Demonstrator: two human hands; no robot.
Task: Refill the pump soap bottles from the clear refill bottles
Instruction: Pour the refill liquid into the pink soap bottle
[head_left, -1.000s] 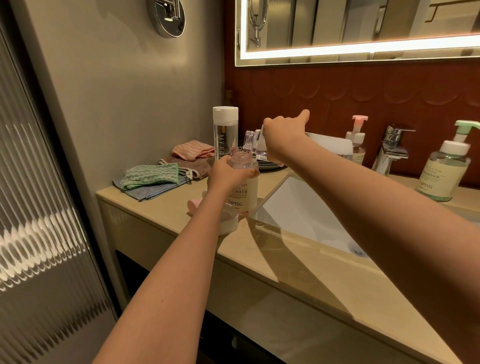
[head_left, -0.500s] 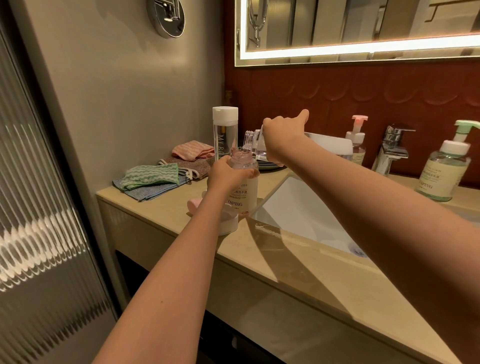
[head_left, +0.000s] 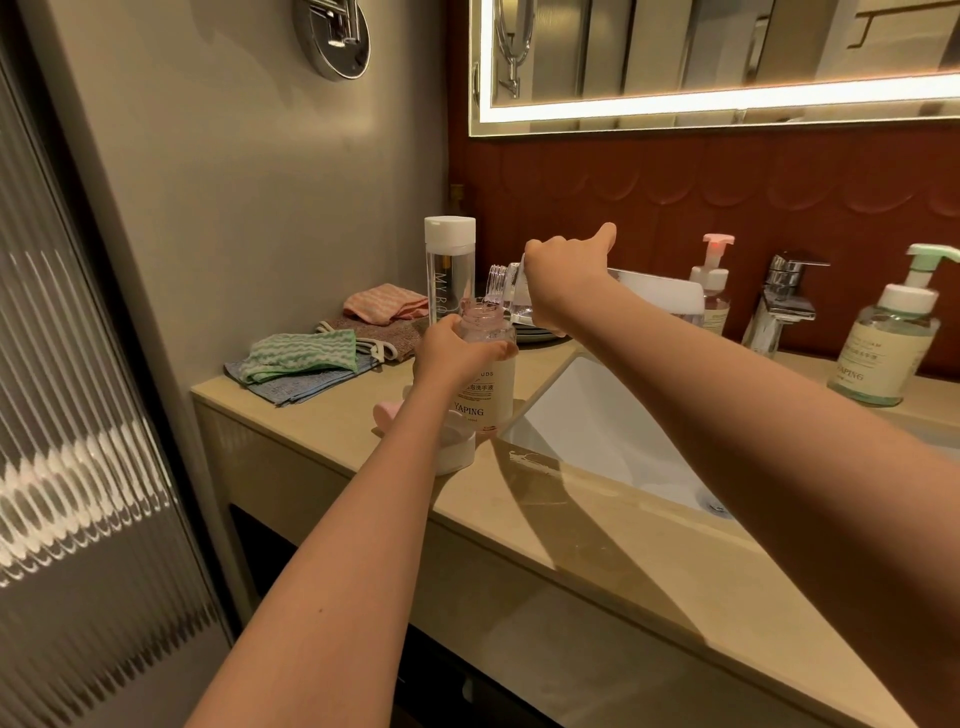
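Note:
A pink soap bottle with a YAPING label stands open-necked on the counter beside the sink; my left hand grips it round the shoulder. Above it my right hand holds a clear refill bottle tipped over, its ribbed mouth pointing down at the pink bottle's neck. A pink pump head and a white cap lie on the counter by my left forearm. A second clear refill bottle with a white cap stands upright behind.
Folded cloths lie at the counter's left. The white sink sits to the right, with a chrome tap, a small pink pump bottle and a green pump bottle behind it. A white box is behind my right arm.

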